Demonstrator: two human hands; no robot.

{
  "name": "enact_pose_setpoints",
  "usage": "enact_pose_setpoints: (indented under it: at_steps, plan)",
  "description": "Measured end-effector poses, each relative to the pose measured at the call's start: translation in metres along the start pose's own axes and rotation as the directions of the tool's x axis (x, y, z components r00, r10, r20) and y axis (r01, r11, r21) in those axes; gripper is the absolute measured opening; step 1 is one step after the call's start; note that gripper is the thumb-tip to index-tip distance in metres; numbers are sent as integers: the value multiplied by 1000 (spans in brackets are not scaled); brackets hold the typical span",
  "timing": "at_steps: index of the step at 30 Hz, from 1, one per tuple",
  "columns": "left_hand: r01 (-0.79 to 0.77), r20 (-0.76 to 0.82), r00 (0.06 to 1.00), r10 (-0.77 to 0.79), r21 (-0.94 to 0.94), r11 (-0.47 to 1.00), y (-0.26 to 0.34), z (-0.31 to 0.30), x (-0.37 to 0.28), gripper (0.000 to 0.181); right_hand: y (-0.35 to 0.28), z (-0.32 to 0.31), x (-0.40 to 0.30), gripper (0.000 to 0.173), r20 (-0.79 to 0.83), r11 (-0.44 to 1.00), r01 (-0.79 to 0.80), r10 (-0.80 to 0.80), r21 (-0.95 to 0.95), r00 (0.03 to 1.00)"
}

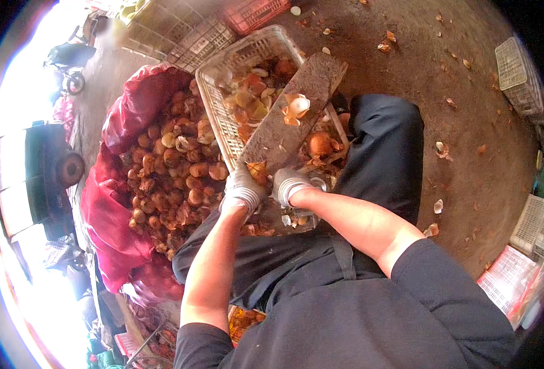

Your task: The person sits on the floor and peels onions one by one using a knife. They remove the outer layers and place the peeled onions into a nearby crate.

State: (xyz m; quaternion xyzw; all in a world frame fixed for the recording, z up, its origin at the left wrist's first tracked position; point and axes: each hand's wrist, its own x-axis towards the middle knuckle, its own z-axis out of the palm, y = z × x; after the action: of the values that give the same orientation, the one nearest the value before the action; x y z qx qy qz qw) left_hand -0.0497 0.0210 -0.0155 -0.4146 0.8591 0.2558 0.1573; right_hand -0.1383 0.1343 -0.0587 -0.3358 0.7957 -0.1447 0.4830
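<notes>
My left hand (244, 187), in a grey glove, closes around a brown onion (257, 172) at the near end of a wooden board (295, 110). Just right of it is my right hand (286, 184), also gloved, its fingers turned toward the onion; whether it holds anything is hidden. The board lies slanted across a pale plastic crate (216, 124) with onion pieces and skins inside. A cut piece of onion with peel (298, 105) rests on the board. Another onion (320, 144) sits to the right of the board, among skins.
A red mesh sack (110, 184) full of onions (195, 182) stands open at the left. Stacked crates (198, 46) and a red crate (255, 14) are beyond. More crates (518, 78) line the right side. Peel scraps (443, 150) dot the floor. A vehicle (36, 180) is at far left.
</notes>
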Motion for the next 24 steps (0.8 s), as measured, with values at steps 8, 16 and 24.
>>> enact_pose_setpoints:
  at_steps: [8, 16, 24]
  plan:
    - [57, -158, 986, -58, -10, 998, 20, 2, -26, 62, 14, 3, -10, 31, 10, 1000, 12, -12, 16, 1000]
    - [74, -181, 981, -68, 25, 997, 25, 4, -32, 74, 21, 21, 1, 31, -46, 997, -71, 71, 17, 996]
    - [106, -63, 986, -152, -458, 883, -4, 7, -19, 56, 46, 7, -29, 30, -14, 996, -65, 66, 63, 998]
